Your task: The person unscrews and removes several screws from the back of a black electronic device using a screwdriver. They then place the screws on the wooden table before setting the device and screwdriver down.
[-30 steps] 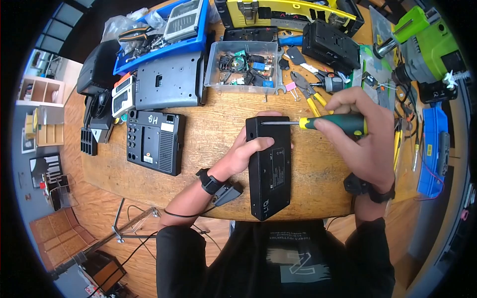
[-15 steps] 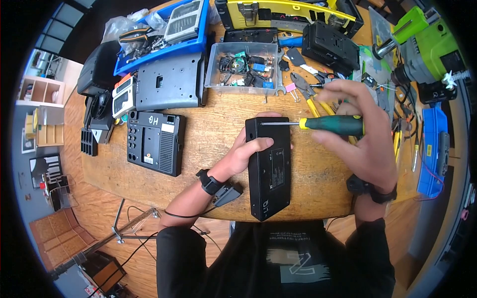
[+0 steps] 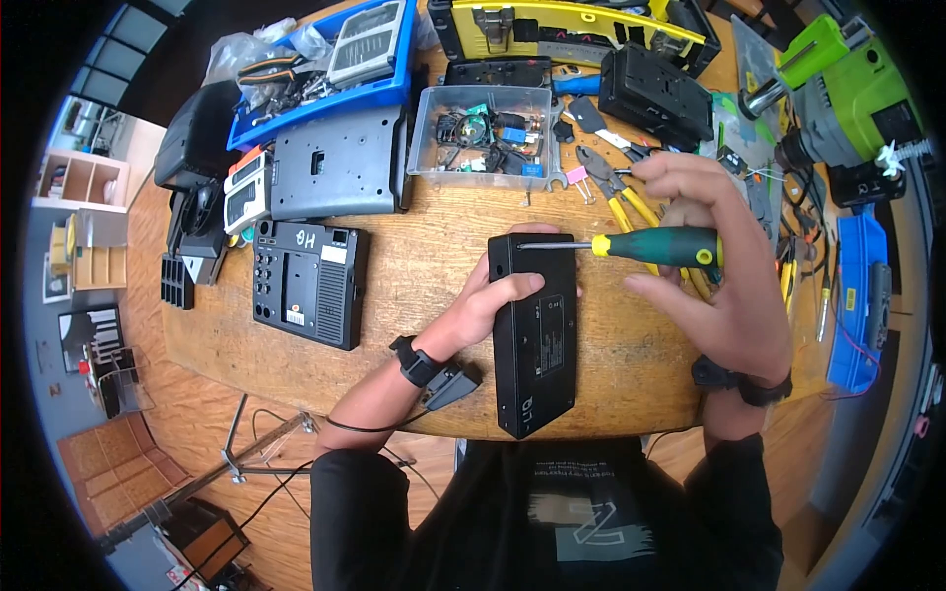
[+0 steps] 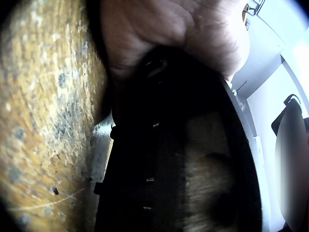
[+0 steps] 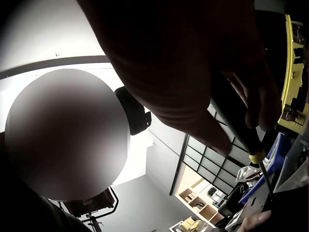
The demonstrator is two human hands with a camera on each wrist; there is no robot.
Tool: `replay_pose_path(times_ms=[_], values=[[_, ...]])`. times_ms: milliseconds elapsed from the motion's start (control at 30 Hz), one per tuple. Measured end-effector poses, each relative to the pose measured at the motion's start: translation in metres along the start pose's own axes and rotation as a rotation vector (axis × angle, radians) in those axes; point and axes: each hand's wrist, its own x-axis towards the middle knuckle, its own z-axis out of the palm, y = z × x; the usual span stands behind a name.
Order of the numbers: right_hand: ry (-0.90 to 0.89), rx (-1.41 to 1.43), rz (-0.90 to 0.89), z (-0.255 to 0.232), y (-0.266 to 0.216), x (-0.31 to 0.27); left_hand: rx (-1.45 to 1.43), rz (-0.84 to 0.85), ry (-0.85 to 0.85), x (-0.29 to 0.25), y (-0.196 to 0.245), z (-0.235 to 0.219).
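In the head view my left hand [image 3: 483,303] grips the upper end of a black boxy device [image 3: 537,394], thumb across its labelled face and other fingers mostly hidden behind. The left wrist view shows the device's dark side [image 4: 169,145] below the palm, close to the wooden table. My right hand [image 3: 734,266] curls round a green-and-yellow screwdriver [image 3: 655,246]. Its thumb and forefinger stand spread off the handle, whose end lies toward the palm. The screwdriver's shaft reaches left, its tip at the device's top corner. In the right wrist view the handle [image 5: 234,113] passes between thumb and fingers.
Another black device [image 3: 307,281] lies at left on the wooden table [image 3: 424,251]. Behind are a blue bin [image 3: 320,116], a clear parts box [image 3: 480,179] and a yellow case [image 3: 572,30]. Pliers [image 3: 616,187] lie near the right hand, and a green drill [image 3: 847,98] stands far right.
The right thumb and fingers have spread away from the screwdriver handle, and the hand has shifted slightly right. The handle has turned about its axis. The left hand and device hold still.
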Motion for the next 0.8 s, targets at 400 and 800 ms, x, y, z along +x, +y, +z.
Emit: replay_pose_path(times_ms=[400, 800], values=[[0.003, 0.042, 0.049, 0.000, -0.004, 0.001, -0.023, -0.006, 0.006, 0.001, -0.002, 0.001], [0.070, 0.091, 0.102, 0.005, -0.004, 0.000, -0.036, -0.013, 0.005, 0.001, -0.004, 0.001]])
